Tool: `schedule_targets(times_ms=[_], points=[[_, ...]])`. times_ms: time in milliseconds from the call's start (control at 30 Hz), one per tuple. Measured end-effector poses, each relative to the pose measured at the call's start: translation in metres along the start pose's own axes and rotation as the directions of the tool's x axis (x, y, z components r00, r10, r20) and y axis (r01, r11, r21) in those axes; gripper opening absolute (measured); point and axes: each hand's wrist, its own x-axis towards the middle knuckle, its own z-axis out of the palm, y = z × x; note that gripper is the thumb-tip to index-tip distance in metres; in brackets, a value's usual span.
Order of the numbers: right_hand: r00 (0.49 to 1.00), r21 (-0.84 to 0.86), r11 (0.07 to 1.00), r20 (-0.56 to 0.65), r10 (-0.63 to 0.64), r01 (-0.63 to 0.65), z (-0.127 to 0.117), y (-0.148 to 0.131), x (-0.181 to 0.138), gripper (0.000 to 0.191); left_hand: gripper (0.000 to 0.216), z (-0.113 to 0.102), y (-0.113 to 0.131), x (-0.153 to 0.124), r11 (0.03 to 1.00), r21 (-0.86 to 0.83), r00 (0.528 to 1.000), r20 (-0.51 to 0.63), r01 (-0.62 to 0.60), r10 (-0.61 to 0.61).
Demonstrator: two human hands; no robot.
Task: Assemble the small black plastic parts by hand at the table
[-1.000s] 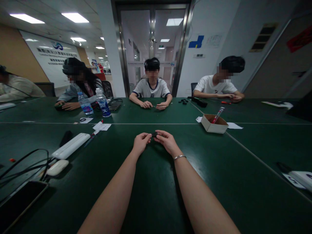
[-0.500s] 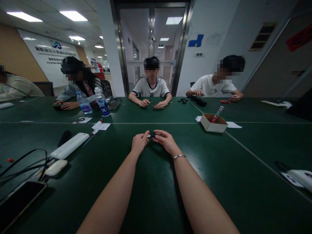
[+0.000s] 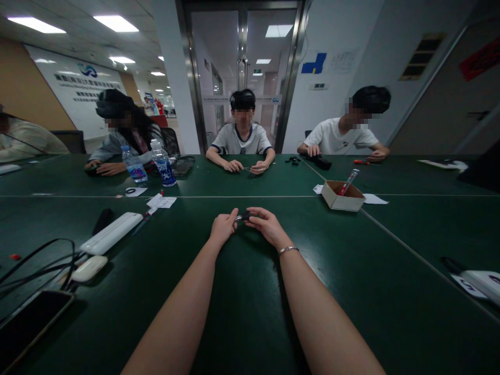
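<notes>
Between my two hands, just above the green table (image 3: 250, 291), is a small black piece with a silver metal end (image 3: 245, 215); its exact kind is too small to tell. My left hand (image 3: 223, 229) pinches the silver end between thumb and fingers. At the black end, the fingertips of my right hand (image 3: 265, 224) are closed on the same piece. A metal bracelet (image 3: 288, 250) circles my right wrist. The fingers partly cover both ends of the piece.
At left lie a white power strip (image 3: 112, 233), a charger (image 3: 89, 269), black cables and a phone (image 3: 33, 317). Two bottles (image 3: 164, 165) stand farther back. An open cardboard box (image 3: 340, 202) sits to the right. Several people work around the table.
My hands stay nearly in place, and a little more of the silver part shows between them. The person across at right has lowered a hand onto a black object.
</notes>
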Motion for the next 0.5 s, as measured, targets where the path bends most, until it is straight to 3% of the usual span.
schedule_targets(times_ms=[233, 500], points=[[1.0, 0.004, 1.0, 0.008, 0.002, -0.002, -0.0019, 0.0027, 0.0015, 0.042, 0.06, 0.0004, 0.0037, -0.0056, 0.998, 0.014, 0.996, -0.067, -0.065, 0.065], [0.999, 0.01, 1.0, -0.03, 0.016, -0.016, -0.0028, 0.0023, 0.0027, 0.038, 0.047, 0.0017, 0.0007, -0.0039, 0.989, -0.107, 0.995, -0.016, -0.098, 0.097]])
